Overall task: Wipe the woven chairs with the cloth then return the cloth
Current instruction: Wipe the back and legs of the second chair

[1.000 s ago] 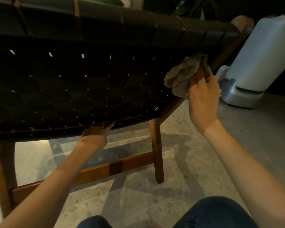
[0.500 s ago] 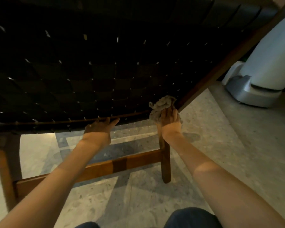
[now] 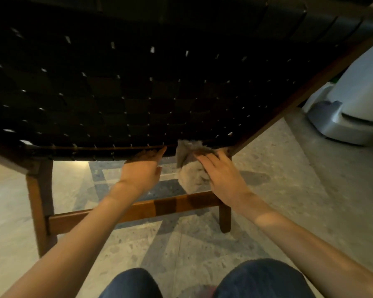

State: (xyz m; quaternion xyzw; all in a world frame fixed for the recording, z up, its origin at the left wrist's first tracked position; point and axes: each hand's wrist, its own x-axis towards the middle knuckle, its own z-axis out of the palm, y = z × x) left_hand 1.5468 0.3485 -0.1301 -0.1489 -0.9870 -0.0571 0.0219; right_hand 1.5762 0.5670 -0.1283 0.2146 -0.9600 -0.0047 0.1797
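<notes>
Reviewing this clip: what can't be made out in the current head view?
- Left hand: fingertips lost in shadow under the woven chair edge.
- Cloth: partly covered by the right hand.
- Chair top: cut off by the frame's upper edge.
- Grey appliance: cut off at right, kind unclear.

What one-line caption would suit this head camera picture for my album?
Right hand presses a grey cloth against the woven chair lower edge while the left hand steadies it.

I can't see my left hand's (image 3: 141, 168) fingertips; they hide under the chair (image 3: 138, 82), whose top is cut off.
</notes>
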